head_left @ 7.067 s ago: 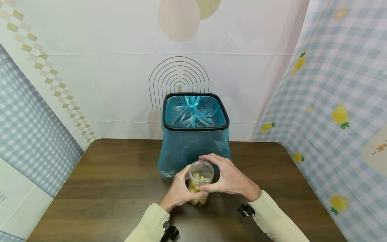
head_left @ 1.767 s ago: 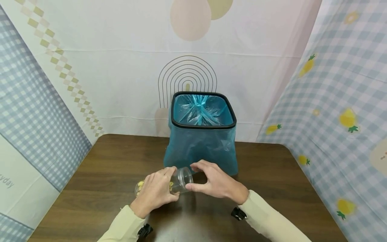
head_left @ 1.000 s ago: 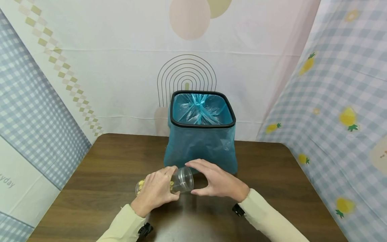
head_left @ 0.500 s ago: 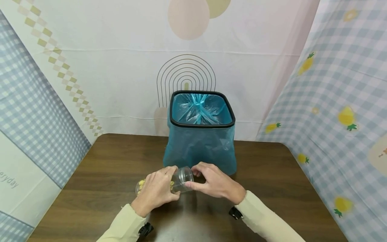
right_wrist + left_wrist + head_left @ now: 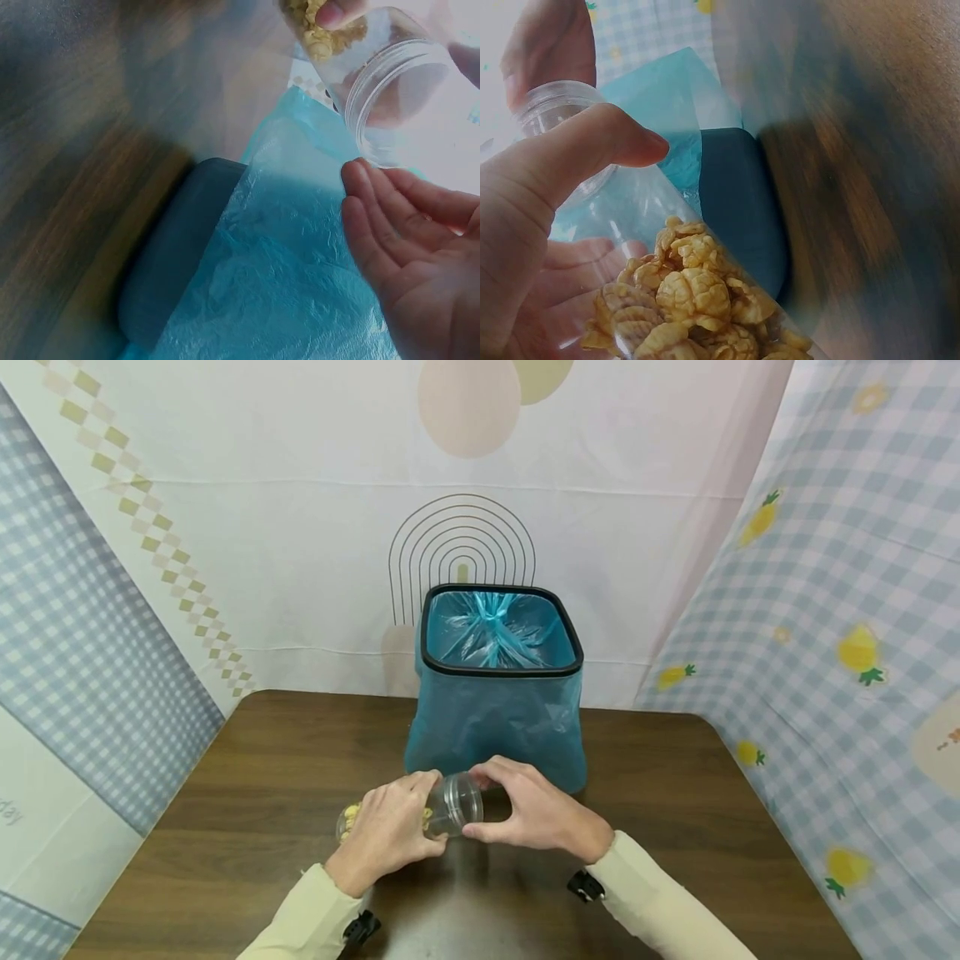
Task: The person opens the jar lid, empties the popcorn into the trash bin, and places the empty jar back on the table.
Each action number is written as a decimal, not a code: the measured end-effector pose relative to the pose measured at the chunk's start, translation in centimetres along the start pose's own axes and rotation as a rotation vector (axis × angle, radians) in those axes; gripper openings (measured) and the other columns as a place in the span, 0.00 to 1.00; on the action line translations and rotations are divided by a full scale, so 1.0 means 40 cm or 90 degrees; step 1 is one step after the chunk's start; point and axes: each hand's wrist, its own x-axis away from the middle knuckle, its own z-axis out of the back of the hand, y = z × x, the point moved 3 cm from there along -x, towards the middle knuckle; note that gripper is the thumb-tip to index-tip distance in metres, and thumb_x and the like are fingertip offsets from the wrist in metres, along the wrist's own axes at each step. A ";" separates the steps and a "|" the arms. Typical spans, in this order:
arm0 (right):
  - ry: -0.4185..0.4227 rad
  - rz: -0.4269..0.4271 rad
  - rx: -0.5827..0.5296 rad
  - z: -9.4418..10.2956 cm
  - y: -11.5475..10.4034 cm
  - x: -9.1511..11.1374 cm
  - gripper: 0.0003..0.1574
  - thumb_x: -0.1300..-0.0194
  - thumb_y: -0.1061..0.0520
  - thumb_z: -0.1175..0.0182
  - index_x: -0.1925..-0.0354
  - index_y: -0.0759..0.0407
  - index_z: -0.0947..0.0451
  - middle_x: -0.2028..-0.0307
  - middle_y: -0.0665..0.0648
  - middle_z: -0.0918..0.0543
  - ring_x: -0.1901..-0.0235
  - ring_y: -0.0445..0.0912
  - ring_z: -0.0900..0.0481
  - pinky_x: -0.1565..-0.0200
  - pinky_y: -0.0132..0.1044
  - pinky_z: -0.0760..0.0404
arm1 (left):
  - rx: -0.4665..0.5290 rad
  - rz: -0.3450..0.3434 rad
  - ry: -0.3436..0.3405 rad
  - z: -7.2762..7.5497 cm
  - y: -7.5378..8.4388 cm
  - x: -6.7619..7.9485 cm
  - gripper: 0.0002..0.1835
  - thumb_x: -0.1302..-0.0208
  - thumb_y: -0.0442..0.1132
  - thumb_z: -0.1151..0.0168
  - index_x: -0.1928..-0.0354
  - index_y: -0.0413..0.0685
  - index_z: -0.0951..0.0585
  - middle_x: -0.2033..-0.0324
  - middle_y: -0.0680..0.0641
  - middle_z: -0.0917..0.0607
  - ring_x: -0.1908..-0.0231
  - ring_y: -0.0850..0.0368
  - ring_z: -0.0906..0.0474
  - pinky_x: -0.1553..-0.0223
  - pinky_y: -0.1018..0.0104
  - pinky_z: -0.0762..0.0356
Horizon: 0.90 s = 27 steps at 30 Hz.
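Note:
A clear plastic jar (image 5: 441,814) of yellow-brown popcorn (image 5: 694,292) is held on its side in front of the bin, its ridged clear lid (image 5: 464,802) facing right. My left hand (image 5: 386,833) grips the jar's body from above, thumb on the near side. The right hand (image 5: 536,810) curves around the lid end, thumb at the lower edge and fingers at the far edge. In the right wrist view, those fingertips (image 5: 358,176) sit right at the lid's rim. The popcorn lies toward the jar's base, partly hidden by the left hand in the head view.
Behind the hands, on the dark wooden table (image 5: 285,760), stands a bin with a black rim (image 5: 502,672) and a blue bag lining (image 5: 495,718). A printed white cloth (image 5: 315,568) hangs behind it, with checked cloth (image 5: 787,693) at the sides.
The jar has gone from upright to lying sideways since the oldest frame. Lately the right hand has opened wider, turned at the lid and turned back; the left hand stays still.

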 end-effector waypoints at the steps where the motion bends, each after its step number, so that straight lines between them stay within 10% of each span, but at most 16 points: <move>1: 0.002 0.016 0.004 0.003 -0.001 0.000 0.38 0.38 0.37 0.25 0.37 0.52 0.22 0.50 0.47 0.17 0.50 0.45 0.17 0.45 0.46 0.14 | -0.002 -0.002 0.002 0.000 0.000 -0.001 0.41 0.64 0.54 0.12 0.46 0.44 0.19 0.61 0.51 0.11 0.70 0.61 0.18 0.70 0.65 0.16; 8: 0.016 0.094 0.036 0.015 -0.005 0.006 0.53 0.44 0.43 0.19 0.27 0.58 0.30 0.36 0.53 0.20 0.38 0.47 0.20 0.36 0.45 0.16 | -0.010 -0.010 0.015 0.003 0.002 -0.001 0.41 0.65 0.54 0.13 0.48 0.44 0.18 0.61 0.51 0.11 0.71 0.62 0.18 0.72 0.66 0.18; 19: 0.015 -0.152 -0.036 0.009 -0.018 -0.001 0.35 0.30 0.32 0.36 0.43 0.58 0.18 0.56 0.50 0.15 0.56 0.42 0.17 0.48 0.41 0.14 | -0.003 -0.003 0.006 0.004 0.003 -0.001 0.41 0.64 0.54 0.13 0.46 0.44 0.18 0.61 0.51 0.11 0.71 0.61 0.17 0.71 0.65 0.17; 27: -0.004 -0.115 -0.068 0.011 -0.018 -0.003 0.32 0.33 0.35 0.30 0.44 0.57 0.18 0.56 0.48 0.15 0.55 0.45 0.14 0.48 0.39 0.12 | 0.001 -0.009 0.006 0.004 0.011 -0.001 0.42 0.65 0.54 0.12 0.46 0.44 0.18 0.60 0.50 0.11 0.70 0.59 0.16 0.71 0.63 0.16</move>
